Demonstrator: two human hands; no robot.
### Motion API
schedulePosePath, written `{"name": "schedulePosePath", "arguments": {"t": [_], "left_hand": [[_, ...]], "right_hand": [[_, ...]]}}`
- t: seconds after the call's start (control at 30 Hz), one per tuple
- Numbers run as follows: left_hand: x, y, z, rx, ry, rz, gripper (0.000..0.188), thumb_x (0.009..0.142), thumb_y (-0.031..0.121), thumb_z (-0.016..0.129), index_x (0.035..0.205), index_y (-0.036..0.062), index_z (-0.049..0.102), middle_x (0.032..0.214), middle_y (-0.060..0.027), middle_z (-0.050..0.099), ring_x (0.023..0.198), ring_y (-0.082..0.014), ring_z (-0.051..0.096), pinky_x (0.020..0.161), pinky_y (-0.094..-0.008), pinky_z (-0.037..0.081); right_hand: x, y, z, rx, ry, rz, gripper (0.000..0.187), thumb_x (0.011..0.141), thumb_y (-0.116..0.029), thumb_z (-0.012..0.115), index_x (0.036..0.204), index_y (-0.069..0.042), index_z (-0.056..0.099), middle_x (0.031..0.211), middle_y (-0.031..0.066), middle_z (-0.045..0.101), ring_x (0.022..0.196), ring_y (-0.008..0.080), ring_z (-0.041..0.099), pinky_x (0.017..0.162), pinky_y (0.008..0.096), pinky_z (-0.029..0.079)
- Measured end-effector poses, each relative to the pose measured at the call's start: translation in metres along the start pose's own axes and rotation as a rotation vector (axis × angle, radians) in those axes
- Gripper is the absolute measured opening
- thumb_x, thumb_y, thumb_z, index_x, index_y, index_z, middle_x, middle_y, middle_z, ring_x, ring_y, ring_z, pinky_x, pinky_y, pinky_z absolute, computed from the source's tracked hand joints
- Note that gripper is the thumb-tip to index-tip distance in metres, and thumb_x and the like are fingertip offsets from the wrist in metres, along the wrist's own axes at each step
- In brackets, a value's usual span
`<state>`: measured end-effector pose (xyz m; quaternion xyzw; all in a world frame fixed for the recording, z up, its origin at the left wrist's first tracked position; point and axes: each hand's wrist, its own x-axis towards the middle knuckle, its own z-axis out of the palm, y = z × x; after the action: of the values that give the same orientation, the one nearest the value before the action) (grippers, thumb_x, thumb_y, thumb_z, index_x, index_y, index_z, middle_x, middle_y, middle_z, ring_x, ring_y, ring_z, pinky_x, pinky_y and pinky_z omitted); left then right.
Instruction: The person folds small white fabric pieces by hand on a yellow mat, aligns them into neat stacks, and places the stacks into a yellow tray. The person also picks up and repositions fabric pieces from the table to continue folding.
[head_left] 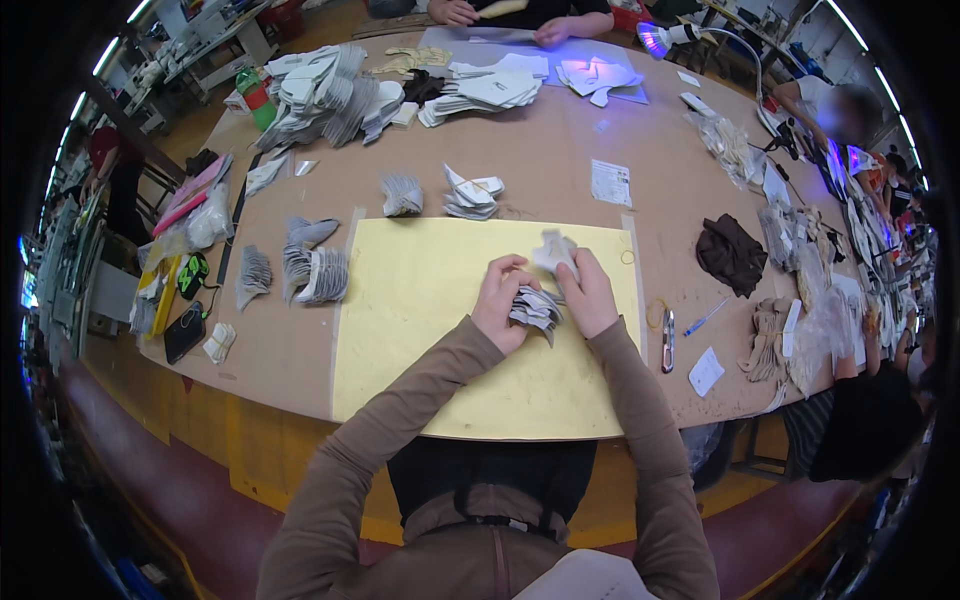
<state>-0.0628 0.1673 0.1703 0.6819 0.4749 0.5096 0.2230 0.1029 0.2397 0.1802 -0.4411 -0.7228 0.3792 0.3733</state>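
My left hand (497, 304) is closed around a small stack of grey cut pieces (537, 311), whose curved edges fan out toward my right. In my right hand (590, 290) is a whitish-grey cut piece (553, 252), pinched between thumb and fingers just above the stack; its outline is a little blurred. Both hands are over a yellow sheet (430, 330) taped to the table. Past the sheet's far edge sit two more piles, a grey stack (402, 195) and a white-and-grey stack (472, 192).
Several grey stacks (322, 274) lie left of the sheet. To its right are a utility knife (668, 342), a blue screwdriver (706, 317) and a dark cloth (731, 254). Large piles (325, 95) and a green bottle (254, 97) stand far left. Another person's hands (551, 32) are at the far edge.
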Motion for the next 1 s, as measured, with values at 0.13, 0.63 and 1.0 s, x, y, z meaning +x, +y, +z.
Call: {"name": "schedulePosePath", "arguments": {"t": [0.13, 0.63, 1.0], "left_hand": [[0.006, -0.009, -0.008, 0.057, 0.056, -0.06, 0.045, 0.071, -0.009, 0.068, 0.11, 0.0059, 0.05, 0.13, -0.0152, 0.045, 0.11, -0.0233, 0.057, 0.089, -0.0311, 0.05], [0.002, -0.033, -0.004, -0.111, -0.161, -0.018, 0.134, 0.061, 0.012, 0.091, 0.153, 0.0103, -0.006, 0.149, -0.019, 0.029, 0.13, -0.0323, 0.043, 0.108, -0.0411, 0.04], [-0.002, -0.047, -0.008, -0.003, -0.231, 0.086, 0.128, 0.061, 0.014, 0.086, 0.155, 0.0096, -0.001, 0.144, -0.0207, 0.041, 0.126, -0.041, 0.045, 0.109, -0.0499, 0.034]], "right_hand": [[-0.002, -0.017, -0.007, -0.133, -0.137, -0.289, 0.014, 0.09, -0.005, 0.059, 0.103, 0.0, 0.06, 0.098, 0.0141, 0.06, 0.088, 0.0283, 0.061, 0.076, 0.0368, 0.049], [-0.013, -0.029, 0.005, -0.264, -0.284, -0.35, 0.11, 0.073, -0.033, 0.082, 0.151, 0.004, 0.013, 0.137, 0.028, 0.046, 0.124, 0.0404, 0.048, 0.103, 0.044, 0.041], [-0.009, -0.023, 0.009, -0.269, -0.319, -0.26, 0.099, 0.072, -0.037, 0.083, 0.145, 0.003, 0.029, 0.129, 0.0231, 0.053, 0.117, 0.0389, 0.053, 0.106, 0.046, 0.037]]}}
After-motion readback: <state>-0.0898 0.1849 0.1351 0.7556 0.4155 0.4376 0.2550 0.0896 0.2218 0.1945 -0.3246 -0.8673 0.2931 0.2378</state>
